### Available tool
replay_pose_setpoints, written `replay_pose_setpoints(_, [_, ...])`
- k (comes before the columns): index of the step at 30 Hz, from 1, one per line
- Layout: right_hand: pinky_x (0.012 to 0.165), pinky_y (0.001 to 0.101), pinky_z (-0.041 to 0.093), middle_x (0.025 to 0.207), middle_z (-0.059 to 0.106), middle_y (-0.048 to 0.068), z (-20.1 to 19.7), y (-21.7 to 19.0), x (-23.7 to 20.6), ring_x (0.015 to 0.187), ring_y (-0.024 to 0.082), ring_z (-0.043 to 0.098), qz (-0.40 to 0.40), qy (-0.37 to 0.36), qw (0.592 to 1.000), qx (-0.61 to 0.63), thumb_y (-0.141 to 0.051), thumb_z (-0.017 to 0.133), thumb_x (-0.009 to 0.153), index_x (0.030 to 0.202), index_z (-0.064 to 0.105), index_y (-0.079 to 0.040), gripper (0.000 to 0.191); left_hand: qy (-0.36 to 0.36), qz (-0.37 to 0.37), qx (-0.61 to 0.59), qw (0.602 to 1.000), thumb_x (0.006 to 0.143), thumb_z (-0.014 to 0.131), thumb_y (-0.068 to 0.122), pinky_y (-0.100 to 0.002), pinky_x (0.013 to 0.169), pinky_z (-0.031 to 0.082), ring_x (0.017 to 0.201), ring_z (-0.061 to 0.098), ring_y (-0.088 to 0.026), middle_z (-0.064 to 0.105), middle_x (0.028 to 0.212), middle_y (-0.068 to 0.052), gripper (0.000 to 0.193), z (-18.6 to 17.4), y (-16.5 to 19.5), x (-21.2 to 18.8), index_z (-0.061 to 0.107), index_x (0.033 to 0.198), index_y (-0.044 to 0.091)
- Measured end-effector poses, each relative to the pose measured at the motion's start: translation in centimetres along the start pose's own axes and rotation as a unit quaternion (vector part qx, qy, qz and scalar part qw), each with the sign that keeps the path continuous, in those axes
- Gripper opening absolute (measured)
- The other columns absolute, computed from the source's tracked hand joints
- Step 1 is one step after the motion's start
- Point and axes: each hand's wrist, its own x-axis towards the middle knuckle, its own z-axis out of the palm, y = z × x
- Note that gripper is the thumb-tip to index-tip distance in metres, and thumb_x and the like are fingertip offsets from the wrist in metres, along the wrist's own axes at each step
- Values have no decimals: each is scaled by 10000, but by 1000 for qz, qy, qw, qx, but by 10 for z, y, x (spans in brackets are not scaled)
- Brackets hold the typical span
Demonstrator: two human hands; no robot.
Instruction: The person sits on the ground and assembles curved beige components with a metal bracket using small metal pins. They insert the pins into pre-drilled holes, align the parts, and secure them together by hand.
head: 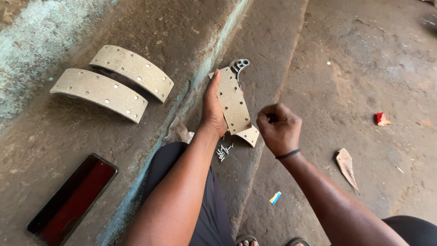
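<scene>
Two brake shoes (pixel 111 84) well apart from left hand (pixel 213 109)

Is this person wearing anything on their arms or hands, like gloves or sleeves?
No gloves and no sleeves: both forearms are bare. The right hand has a thin black band around its wrist. The left hand wears nothing.

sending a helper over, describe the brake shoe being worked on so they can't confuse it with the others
On the concrete step that runs up the middle of the view, find the person's left hand. It holds a brake shoe with a tan, hole-dotted lining, above a small heap of rivets. Unlike the two lined shoes lying flat to the left, this one is held up and shows its grey metal end.
</scene>
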Motion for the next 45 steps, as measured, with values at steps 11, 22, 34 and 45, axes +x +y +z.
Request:
replay_pose_setpoints(11, [624,260,607,919,766,9,-64,-38,-31,804,114,755,-198,-48,979,-1,-29,750,926,901,695,-95,90,-19,-40,-40,998,904,661,574,-393,671,554,752,645,-208,628,858,-79,512,35,-26,-35,603,1067,92])
replay_pose_setpoints(22, [650,344,592,888,715,78,-88,-64,-63,788,230,739,-269,-58,960,-48,-21,799,838,926,680,-50,150,-21,-80,-70,994,931,665,407,-454,682,595,755,683,-251,651,849,-88,328,51,-35,-60,593,1017,99])
replay_pose_setpoints(34, [648,342,605,913,720,82,-105,-62,-68,781,233,754,-201,-125,971,-43,-42,773,849,930,705,-52,106,-10,-73,-76,994,953,643,365,-444,696,591,769,688,-252,662,877,-97,293,54,-47,-68,611,1040,87])
replay_pose_setpoints(45, [600,324,566,841,737,78,-109,-76,-77,693,190,724,-87,-96,989,-76,-109,802,853,928,726,-50,122,-2,-58,-77,995,932,675,330,-397,723,562,819,660,-209,655,916,-51,260,64,-49,-78,630,1069,113])
